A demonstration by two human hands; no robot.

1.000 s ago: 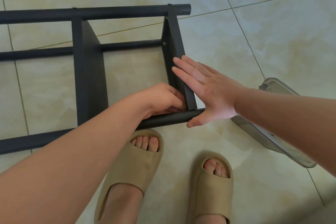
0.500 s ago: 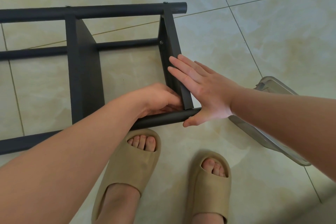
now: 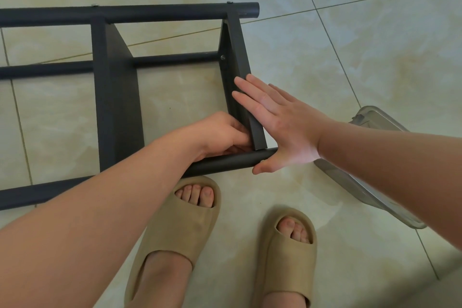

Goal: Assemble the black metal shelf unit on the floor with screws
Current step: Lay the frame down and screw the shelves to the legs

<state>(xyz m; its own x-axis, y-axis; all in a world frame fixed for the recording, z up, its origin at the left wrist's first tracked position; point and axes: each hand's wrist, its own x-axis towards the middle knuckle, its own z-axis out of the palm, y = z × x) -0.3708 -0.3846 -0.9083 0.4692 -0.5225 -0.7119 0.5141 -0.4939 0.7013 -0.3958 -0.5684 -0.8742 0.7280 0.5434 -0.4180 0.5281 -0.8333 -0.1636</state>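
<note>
Fastening the end panel [image 3: 241,57] to the near tube [image 3: 232,161] looked like the step in hand, judging by where both hands sat. We had the shelf unit [image 3: 117,107] lying on its side on the tiled floor [image 3: 350,45], just ahead of our slippers [image 3: 175,232], w/ a clear plastic tub [image 3: 375,117] off to the right, partly behind our forearm.

Our right hand [image 3: 282,125] lay flat on the panel's outer face, fingers [image 3: 250,97] straight & pressed together, thumb [image 3: 262,170] hooked below the tube's end: bracing, not gripping. Our left hand [image 3: 220,135] was curled into the inside corner where panel meets tube. Its fingertips were hidden there, so we couldn't tell if they pinched a screw, a tool or nothing.

Next move, as we judged it: hold the panel square to the tube w/ the right hand while the left drives the fastener home in that corner. Holes must line up, & a slip of the brace would prob. cock the joint. One screw head [image 3: 222,57] already showed higher up the panel, at the middle rail [image 3: 175,59].

The unit's long axis ran left-right across our view, tubes parallel to it. Their free ends pointed right; the rest ran out of frame at left. Panels stood crosswise, edge up.
</note>
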